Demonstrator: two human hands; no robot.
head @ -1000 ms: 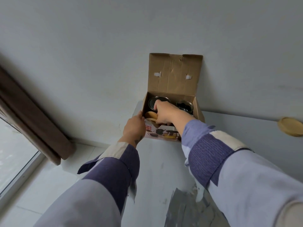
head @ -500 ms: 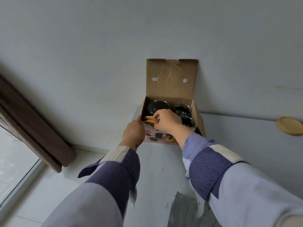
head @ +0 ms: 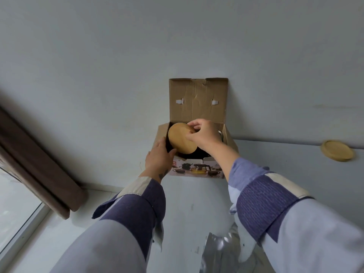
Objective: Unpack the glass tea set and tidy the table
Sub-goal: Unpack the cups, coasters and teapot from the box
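Presently, right hand (head: 202, 134) pinches a wooden disc (head: 181, 138) above the box (head: 199, 170); left hand (head: 158, 158), fingers straight, presses the box's left side.

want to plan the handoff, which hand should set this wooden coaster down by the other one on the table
Right. The right hand already pinches the wooden coaster above the box, and the other coaster lies on its side. The left hand is braced on the box's left edge.

Two sleeves (head: 275, 203): pale lilac-grey cloth, dark purple band at forearm, cream strip, lighter blue cuff. Dark marking at left wrist (head: 162, 175).
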